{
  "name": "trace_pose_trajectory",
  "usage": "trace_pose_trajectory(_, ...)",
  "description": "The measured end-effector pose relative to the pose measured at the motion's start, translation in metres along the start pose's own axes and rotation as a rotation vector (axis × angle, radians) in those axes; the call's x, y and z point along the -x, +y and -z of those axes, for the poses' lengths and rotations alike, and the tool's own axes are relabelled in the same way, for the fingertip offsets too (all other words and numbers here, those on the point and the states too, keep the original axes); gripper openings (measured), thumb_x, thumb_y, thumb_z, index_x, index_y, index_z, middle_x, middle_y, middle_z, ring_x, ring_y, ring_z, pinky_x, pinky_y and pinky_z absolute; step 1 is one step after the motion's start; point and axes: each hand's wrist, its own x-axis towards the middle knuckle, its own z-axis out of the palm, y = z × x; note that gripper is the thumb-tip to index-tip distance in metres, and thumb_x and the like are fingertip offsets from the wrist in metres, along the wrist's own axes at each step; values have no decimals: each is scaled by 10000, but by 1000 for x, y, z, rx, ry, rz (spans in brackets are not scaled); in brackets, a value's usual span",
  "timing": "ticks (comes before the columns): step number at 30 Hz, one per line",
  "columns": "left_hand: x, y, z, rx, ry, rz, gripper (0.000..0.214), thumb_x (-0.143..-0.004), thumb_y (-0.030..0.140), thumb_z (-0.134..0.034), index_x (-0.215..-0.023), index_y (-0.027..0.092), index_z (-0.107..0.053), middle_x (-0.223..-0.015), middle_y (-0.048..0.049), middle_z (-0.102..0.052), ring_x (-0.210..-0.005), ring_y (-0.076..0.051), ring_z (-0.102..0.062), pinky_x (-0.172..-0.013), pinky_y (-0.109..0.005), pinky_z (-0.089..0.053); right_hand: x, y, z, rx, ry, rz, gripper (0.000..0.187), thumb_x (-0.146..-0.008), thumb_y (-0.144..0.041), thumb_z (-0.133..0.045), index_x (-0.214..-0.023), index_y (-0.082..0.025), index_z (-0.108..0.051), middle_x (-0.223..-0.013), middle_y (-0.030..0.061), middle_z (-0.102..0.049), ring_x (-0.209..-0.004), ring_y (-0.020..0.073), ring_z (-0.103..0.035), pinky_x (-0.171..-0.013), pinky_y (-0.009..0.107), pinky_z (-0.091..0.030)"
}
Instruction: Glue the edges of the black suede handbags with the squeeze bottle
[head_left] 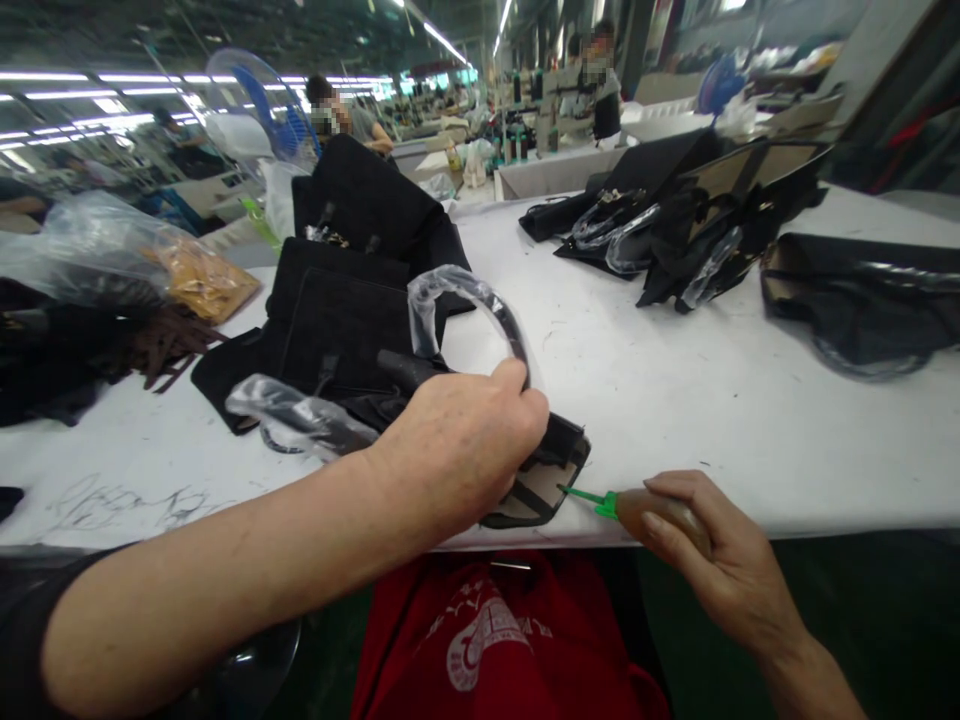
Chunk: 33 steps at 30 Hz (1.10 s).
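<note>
A black handbag (pixel 352 310) lies on the white table in front of me, its plastic-wrapped handle (pixel 480 290) arching up. My left hand (pixel 480 430) is closed on the bag beside the base of that handle; its fingertips are hidden. A second wrapped handle (pixel 300 415) lies left of my wrist. My right hand (pixel 712 550) is wrapped round the brown, rounded grip of an awl-like tool (pixel 660 515) with a thin green tip. The tip points left, at the edge of the bag's beige-lined end (pixel 536 495); whether it touches, I cannot tell.
More black bags lie at the back right (pixel 675 215), with another bag (pixel 862 300) near the right edge. Plastic-wrapped tan pieces (pixel 206 275) and brown strips (pixel 169 340) lie left. A blue fan (pixel 262 110) stands behind. People work further back.
</note>
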Motion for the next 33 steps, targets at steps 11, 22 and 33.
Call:
trace_pose_trajectory(11, 40, -18, 5, 150, -314, 62, 144, -746, 153, -592, -878, 176, -646, -1019, -88, -621, -722, -223, -681, -620, -334, -555, -14, -1, -10, 8, 14, 131, 146, -978, -262, -567, -1122, -268, -545, -1035, 38, -610, -904, 203, -619, -764, 323, -493)
trace_pose_trajectory(22, 63, -17, -49, 414, 211, 29, 250, -687, 114, -534, -878, 172, -683, -872, -61, -635, -706, -196, -668, -586, -301, -558, -7, 1, -7, -10, 53, 1, 137, -958, -334, -597, -1077, -267, -580, -986, 20, -620, -831, 198, -620, -699, 315, -492)
trace_pose_trajectory(33, 67, -14, -57, 526, 312, 66, 223, -672, 95, -545, -831, 172, -682, -832, -48, -637, -666, -177, -659, -535, -271, -531, -18, 7, -6, 27, 109, -171, 353, -875, -473, -665, -1147, -257, -607, -1062, 52, -683, -923, 251, -662, -798, 371, -514)
